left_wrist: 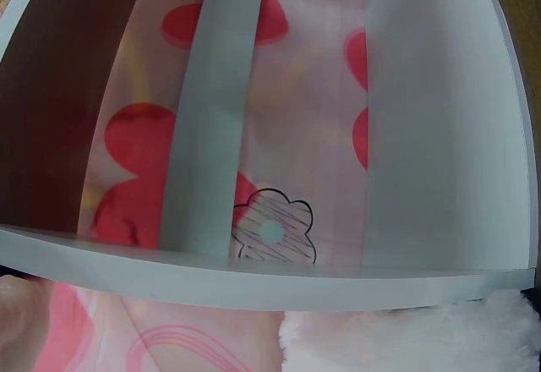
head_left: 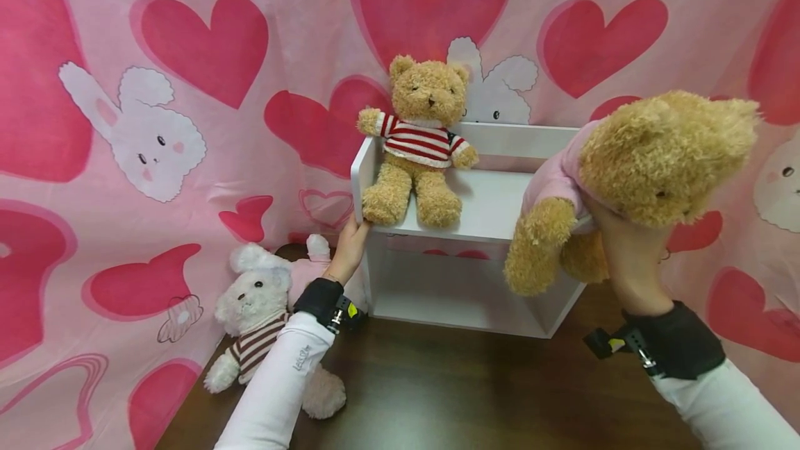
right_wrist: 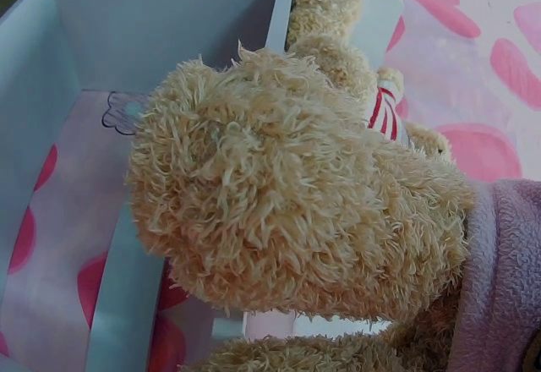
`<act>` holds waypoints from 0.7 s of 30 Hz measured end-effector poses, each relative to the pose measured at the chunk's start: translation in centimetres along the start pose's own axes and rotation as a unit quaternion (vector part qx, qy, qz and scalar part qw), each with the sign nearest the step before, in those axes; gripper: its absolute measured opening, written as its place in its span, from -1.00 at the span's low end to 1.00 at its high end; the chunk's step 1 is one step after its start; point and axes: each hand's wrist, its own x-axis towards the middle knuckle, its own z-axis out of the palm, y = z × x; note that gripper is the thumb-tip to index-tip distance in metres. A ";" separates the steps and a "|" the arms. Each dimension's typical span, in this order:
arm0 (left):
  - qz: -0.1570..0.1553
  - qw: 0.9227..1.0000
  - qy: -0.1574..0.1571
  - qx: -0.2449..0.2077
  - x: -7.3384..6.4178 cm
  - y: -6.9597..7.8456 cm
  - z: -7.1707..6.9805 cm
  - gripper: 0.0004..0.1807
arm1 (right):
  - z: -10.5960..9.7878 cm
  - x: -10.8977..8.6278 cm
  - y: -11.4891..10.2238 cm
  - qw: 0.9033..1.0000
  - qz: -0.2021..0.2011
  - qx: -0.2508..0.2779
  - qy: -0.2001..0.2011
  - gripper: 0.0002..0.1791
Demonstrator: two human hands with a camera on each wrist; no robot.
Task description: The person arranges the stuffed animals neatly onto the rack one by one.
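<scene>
In the head view my left hand grips the front left edge of a small white shelf; part of that hand shows outside the side panel in the left wrist view. A teddy bear in a red-and-white striped sweater sits upright on the upper board, at its left end. My right hand holds a second teddy bear in a pink top by its upper body, tilted, in front of the shelf's right end. The bear's curly leg fills much of the right wrist view; my fingers are mostly hidden behind the bear.
A white plush toy in a brown striped top leans at the left, with a pink and white plush toy behind it. The shelf stands on a dark wooden table, against a pink cloth with hearts and rabbits.
</scene>
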 end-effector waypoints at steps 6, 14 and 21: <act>0.009 0.999 0.015 0.045 0.1 -0.3 0.1 -0.50 | 0.4 0.4 -0.3 1.000 -0.001 -0.002 0.012 -0.31; 0.005 0.999 0.014 0.040 0.0 -0.2 0.1 -0.49 | 0.9 0.9 -0.6 1.000 -0.002 0.020 0.023 -0.33; -0.002 1.000 0.001 0.018 -0.2 0.7 -0.1 -0.48 | 1.7 1.3 -0.7 0.997 -0.015 0.069 0.035 -0.36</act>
